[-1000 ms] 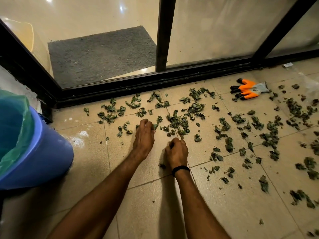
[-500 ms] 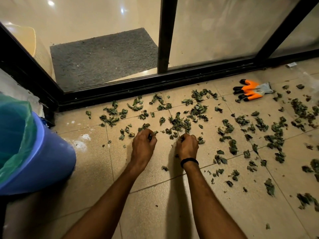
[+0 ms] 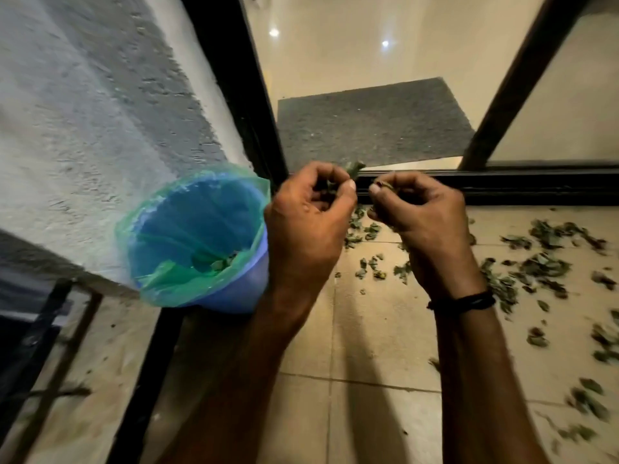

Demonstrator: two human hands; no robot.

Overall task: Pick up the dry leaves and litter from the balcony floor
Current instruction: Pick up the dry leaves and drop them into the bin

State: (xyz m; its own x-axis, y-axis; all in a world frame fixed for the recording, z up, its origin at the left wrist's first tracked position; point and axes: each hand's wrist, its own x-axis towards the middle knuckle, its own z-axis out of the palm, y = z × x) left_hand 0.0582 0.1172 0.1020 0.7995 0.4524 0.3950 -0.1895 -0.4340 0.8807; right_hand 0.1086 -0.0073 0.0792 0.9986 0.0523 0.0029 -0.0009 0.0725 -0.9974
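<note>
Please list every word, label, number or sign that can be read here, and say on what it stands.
None can be read. The blue bin, its green liner, the grey doormat, the black wristband and the dry leaves pinched in the left hand and right hand show no lettering.

The left hand (image 3: 308,226) and right hand (image 3: 423,219), just apart, each grip dry leaves (image 3: 355,167) beside the green-lined blue bin (image 3: 239,293); more lie scattered on the floor (image 3: 368,346).
</note>
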